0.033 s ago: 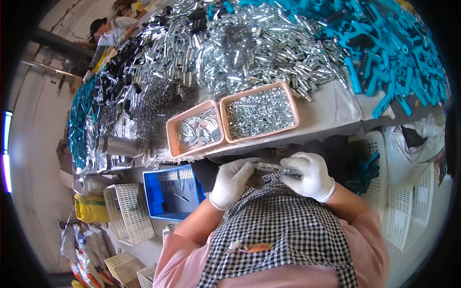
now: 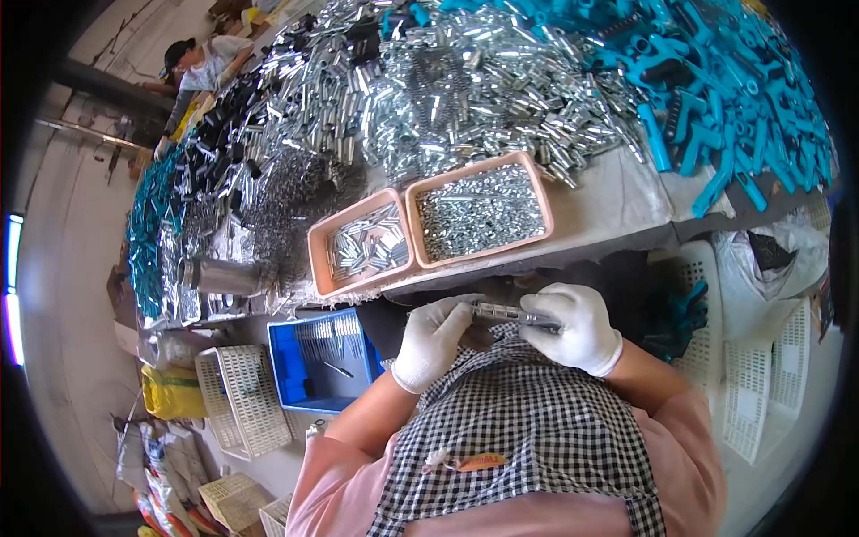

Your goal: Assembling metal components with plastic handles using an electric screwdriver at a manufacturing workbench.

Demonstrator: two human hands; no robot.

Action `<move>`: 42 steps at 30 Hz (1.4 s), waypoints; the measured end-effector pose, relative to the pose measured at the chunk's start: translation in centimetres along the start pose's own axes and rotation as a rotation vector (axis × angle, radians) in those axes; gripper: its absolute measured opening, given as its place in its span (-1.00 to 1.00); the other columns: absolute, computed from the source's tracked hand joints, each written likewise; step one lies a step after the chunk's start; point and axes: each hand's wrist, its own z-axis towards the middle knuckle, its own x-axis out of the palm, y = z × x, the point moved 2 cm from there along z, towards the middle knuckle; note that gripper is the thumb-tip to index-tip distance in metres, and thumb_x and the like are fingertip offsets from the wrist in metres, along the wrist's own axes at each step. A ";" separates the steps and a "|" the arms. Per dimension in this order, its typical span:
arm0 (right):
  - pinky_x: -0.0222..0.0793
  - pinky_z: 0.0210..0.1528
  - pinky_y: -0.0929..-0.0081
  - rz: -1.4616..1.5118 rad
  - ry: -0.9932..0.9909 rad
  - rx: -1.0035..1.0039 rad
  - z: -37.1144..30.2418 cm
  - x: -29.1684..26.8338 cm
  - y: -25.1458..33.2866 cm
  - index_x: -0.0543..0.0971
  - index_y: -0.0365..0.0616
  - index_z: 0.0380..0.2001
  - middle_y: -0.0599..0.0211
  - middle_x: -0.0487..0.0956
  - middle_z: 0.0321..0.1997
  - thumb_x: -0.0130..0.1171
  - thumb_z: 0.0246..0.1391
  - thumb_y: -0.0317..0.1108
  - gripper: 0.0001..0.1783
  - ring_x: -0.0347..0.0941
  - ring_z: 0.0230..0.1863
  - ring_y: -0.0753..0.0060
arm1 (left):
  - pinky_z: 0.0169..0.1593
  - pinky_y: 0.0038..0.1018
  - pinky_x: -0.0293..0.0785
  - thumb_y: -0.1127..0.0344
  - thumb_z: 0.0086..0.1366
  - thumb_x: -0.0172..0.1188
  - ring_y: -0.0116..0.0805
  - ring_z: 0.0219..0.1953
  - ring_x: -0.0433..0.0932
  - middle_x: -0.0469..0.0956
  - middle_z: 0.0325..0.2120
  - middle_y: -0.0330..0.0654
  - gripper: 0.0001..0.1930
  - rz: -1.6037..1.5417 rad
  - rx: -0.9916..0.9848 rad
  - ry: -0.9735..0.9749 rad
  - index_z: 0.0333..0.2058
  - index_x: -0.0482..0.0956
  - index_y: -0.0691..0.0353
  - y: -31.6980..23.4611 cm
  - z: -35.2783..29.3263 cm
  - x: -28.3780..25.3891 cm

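Note:
In front of my checked apron, a slim silver metal tube (image 2: pixel 503 312) with slot-like openings along its side spans the gap between my hands. White-gloved, my left hand (image 2: pixel 427 347) pinches its left end between thumb and fingers. My right hand (image 2: pixel 574 329), gloved too, is closed round the other end, which the fingers partly hide. Just beyond them on the table edge sit two pink trays: the left tray (image 2: pixel 319 272) has short silver pins in it, the right tray (image 2: pixel 544 199) many tiny silver parts.
Heaps of silver metal parts (image 2: pixel 447 107) and teal gun-shaped pieces (image 2: pixel 716 107) cover the table. A metal canister (image 2: pixel 217 275) lies at its left. Below stand a blue bin (image 2: pixel 288 358) with thin rods and white baskets (image 2: pixel 234 403). Another person (image 2: pixel 210 67) works at the far left.

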 end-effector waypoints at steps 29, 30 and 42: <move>0.45 -0.36 0.36 0.007 -0.429 0.425 -5.4 -12.5 -4.9 0.66 -0.23 -0.32 0.09 0.58 -0.44 0.42 -0.32 -0.40 -0.64 0.55 -0.43 0.10 | 0.24 0.14 0.21 0.27 0.12 0.21 -0.01 0.23 0.33 0.52 0.04 -0.07 -0.67 1.986 1.171 0.412 -0.10 0.63 0.11 -12.7 32.0 28.2; 0.45 -0.35 0.36 -0.009 -0.414 0.437 -5.4 -12.8 -4.7 0.66 -0.22 -0.32 0.09 0.58 -0.43 0.42 -0.32 -0.40 -0.64 0.55 -0.42 0.09 | 0.23 0.08 0.24 0.29 0.12 0.19 -0.05 0.20 0.37 0.56 -0.04 -0.09 -0.73 1.928 1.263 0.442 -0.17 0.64 0.11 -12.5 32.5 27.2; 0.49 -0.34 0.36 0.016 -0.342 0.352 -4.1 -10.0 -5.4 0.62 -0.29 -0.27 0.09 0.60 -0.39 0.48 -0.30 -0.48 -0.60 0.58 -0.40 0.10 | -0.24 -0.23 0.52 -0.37 -0.05 0.29 0.03 -0.34 0.61 0.59 -0.39 -0.01 -0.19 1.397 1.005 0.270 -0.02 0.58 0.23 -16.4 16.2 6.5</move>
